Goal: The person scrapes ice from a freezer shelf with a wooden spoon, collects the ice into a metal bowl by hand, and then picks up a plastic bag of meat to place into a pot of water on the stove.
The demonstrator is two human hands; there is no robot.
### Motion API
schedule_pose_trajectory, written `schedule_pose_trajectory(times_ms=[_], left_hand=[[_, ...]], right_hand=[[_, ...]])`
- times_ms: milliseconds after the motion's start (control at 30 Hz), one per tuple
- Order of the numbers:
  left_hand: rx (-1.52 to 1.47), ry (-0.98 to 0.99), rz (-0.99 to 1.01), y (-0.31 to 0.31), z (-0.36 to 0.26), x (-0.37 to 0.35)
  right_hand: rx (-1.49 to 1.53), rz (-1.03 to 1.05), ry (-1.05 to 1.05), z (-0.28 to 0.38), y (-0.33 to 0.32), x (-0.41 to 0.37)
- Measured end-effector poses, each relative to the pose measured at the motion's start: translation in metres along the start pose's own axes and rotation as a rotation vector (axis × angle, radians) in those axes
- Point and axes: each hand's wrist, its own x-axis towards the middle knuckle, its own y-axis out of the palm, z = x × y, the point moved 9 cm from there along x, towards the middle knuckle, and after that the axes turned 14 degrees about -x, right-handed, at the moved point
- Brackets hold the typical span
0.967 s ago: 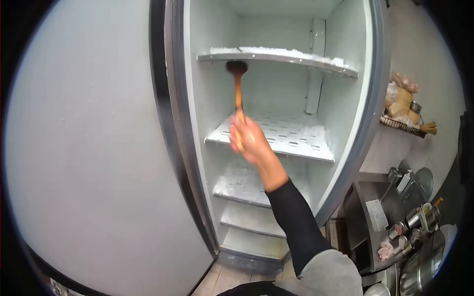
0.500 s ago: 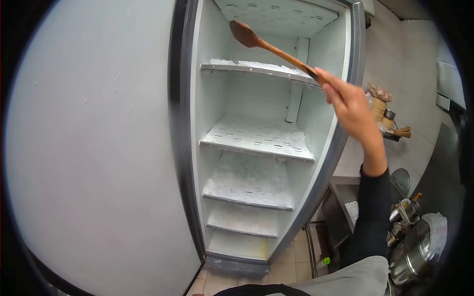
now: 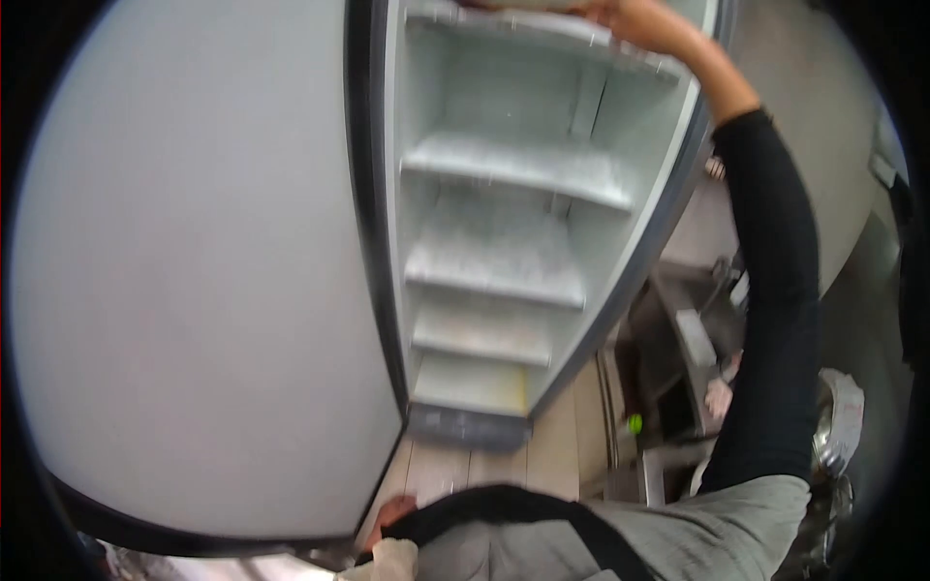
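Note:
My right hand is closed at the top edge of the view, in front of the highest visible shelf of an upright freezer. It grips a wooden spoon, of which only a brown sliver shows at the frame's edge. Frost lies white on the shelf below and on a lower shelf. Low in the view, my left hand is by the bottom corner of the open freezer door. Its fingers are smeared by motion.
The open door fills the left side. To the right stand a steel counter with a blurred pinkish shape and a bottle with a green cap. A metal pot with a white bag is farther right. Tiles cover the floor.
My right hand has moved up and inward with the wooden spoon, which is now mostly out of view. The camera has tilted down, and more of my left hand shows.

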Motion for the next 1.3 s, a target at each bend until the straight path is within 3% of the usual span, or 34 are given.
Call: schedule_pose_trajectory(times_ms=[33, 67, 100, 133, 167, 200, 233, 300, 333, 367, 400, 533, 600, 633, 700, 800, 900, 1000, 1067, 1133, 1200, 1300], left_hand=[[-0.003, -0.059, -0.099, -0.008, -0.045, -0.016], [-0.013, 0.033, -0.18, -0.012, -0.071, -0.029], [-0.073, -0.031, -0.222, -0.015, -0.085, -0.039], [-0.194, -0.091, -0.203, -0.012, -0.073, -0.042], [-0.261, -0.102, -0.162, -0.004, -0.078, -0.054], [-0.174, -0.055, -0.194, -0.002, -0.032, -0.04], [-0.291, -0.047, -0.178, 0.005, -0.038, -0.055], [-0.411, -0.042, -0.182, 0.015, -0.032, -0.069], [-0.527, -0.084, -0.173, 0.023, -0.009, -0.067], [-0.646, -0.136, -0.163, 0.033, 0.009, -0.074], [-0.649, -0.165, -0.164, 0.032, 0.014, -0.086], [-0.655, -0.247, -0.106, 0.038, 0.02, -0.104], [-0.555, -0.193, -0.029, 0.046, 0.009, -0.092], [-0.556, -0.201, -0.031, 0.046, -0.004, -0.087], [-0.215, -0.272, -0.104, 0.033, -0.047, -0.101], [-0.299, -0.273, -0.117, 0.035, -0.06, -0.11], [-0.413, -0.276, -0.113, 0.046, -0.006, -0.113], [-0.505, -0.274, 0.041, 0.067, 0.126, -0.118], [-0.467, -0.346, 0.1, 0.103, 0.11, -0.117], [-0.413, -0.48, 0.066, 0.12, 0.075, -0.146], [-0.373, -0.597, -0.047, 0.12, 0.035, -0.169], [-0.035, -0.298, -0.156, 0.113, -0.047, -0.113]], right_hand=[[-0.149, 0.014, -0.057, 0.017, -0.006, -0.005], [-0.027, -0.135, -0.041, 0.011, -0.008, -0.011], [0.128, -0.25, 0.039, -0.008, -0.007, -0.028], [0.453, -0.221, 0.301, -0.008, 0.0, -0.057], [0.299, -0.388, 0.298, 0.033, -0.035, -0.101], [0.987, -0.277, 0.077, 0.036, 0.004, -0.111], [0.989, -0.188, 0.206, 0.062, 0.014, -0.147], [1.045, 0.007, 0.205, 0.068, 0.089, -0.228], [1.106, -0.015, 0.314, 0.123, 0.084, -0.269], [1.247, 0.176, 0.286, 0.157, 0.111, -0.307], [1.217, 0.359, 0.397, 0.182, 0.145, -0.347], [0.932, 0.431, 0.478, 0.284, 0.268, -0.484], [0.588, 0.765, 0.53, 0.325, 0.377, -0.577], [0.591, 0.772, 0.527, 0.329, 0.384, -0.582], [0.7, 0.709, 0.556, 0.346, 0.381, -0.598], [0.844, 0.853, 0.529, 0.382, 0.386, -0.612], [1.029, 0.866, 0.437, 0.425, 0.42, -0.649], [1.014, 1.129, 0.303, 0.462, 0.429, -0.703], [1.006, 1.222, 0.176, 0.465, 0.403, -0.709], [0.923, 1.462, 0.157, 0.475, 0.405, -0.747], [0.987, 1.221, -0.019, 0.485, 0.399, -0.775], [1.175, 1.035, 0.364, 0.444, 0.383, -0.824]])
